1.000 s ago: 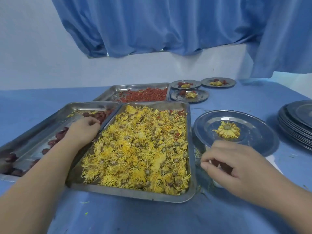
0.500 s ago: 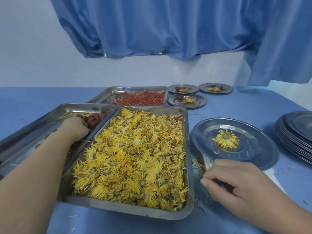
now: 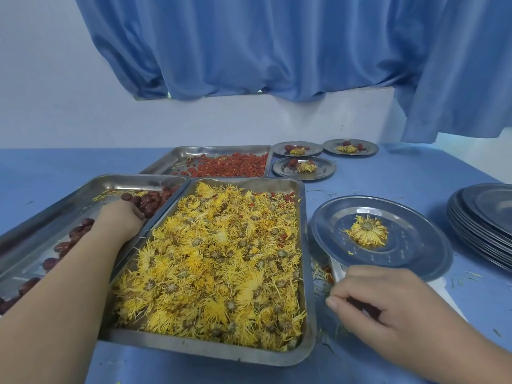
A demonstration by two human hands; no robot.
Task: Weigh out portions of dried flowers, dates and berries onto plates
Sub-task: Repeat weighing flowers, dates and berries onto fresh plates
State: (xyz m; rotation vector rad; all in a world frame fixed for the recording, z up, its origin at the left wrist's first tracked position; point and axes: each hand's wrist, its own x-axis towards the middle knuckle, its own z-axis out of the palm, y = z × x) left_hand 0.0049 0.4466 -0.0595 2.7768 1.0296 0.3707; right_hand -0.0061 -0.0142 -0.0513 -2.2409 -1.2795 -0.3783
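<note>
One flower (image 3: 367, 234) (flat) on plate (image 3: 415, 259), left hand (image 3: 119, 221) among dates (image 3: 149, 202)

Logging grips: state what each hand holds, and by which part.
Left hand reaches into the dates; its fingertips are hidden, so a hold cannot be told. Right hand, loosely curled, shows nothing held.

No readable text, label, brand, number or sign anywhere in view. Steel tray of yellow flowers (image 3: 207, 351): plain metal, no marking legible. Plate (image 3: 415, 259) beside it: plain metal too. White scale (image 3: 337, 270) under plate: display not in sight.
</note>
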